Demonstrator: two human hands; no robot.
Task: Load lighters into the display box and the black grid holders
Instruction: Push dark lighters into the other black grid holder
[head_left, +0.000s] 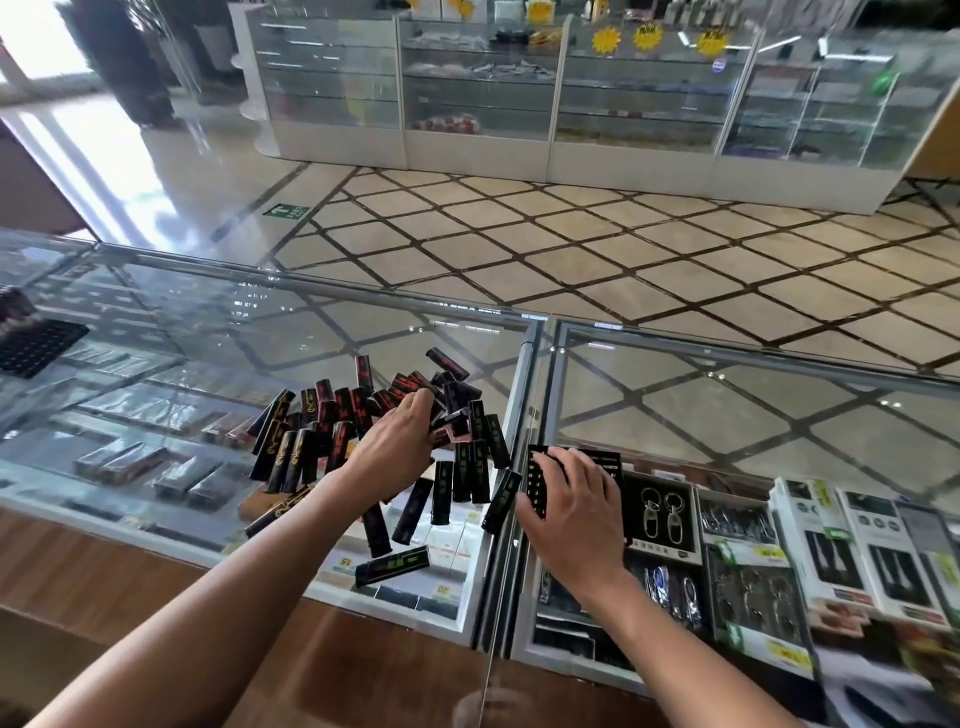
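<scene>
A loose pile of black lighters (332, 426) with red, gold and green print lies scattered on the glass counter top (727, 415). My left hand (397, 441) reaches into the pile, its fingers curled around a few lighters near the pile's far right. A black grid holder (597, 460) lies to the right of the pile. My right hand (569, 512) rests over the holder, fingers spread and bent on its top, thumb at its left edge. A second black grid holder (36, 345) sits at the far left of the counter.
Under the glass lie boxed goods, keyrings (660, 512) and price tags. A metal seam (527, 405) divides the two counter sections. Glass display cabinets (478, 93) stand across the tiled floor. The counter's wooden near edge (156, 582) runs below my arms.
</scene>
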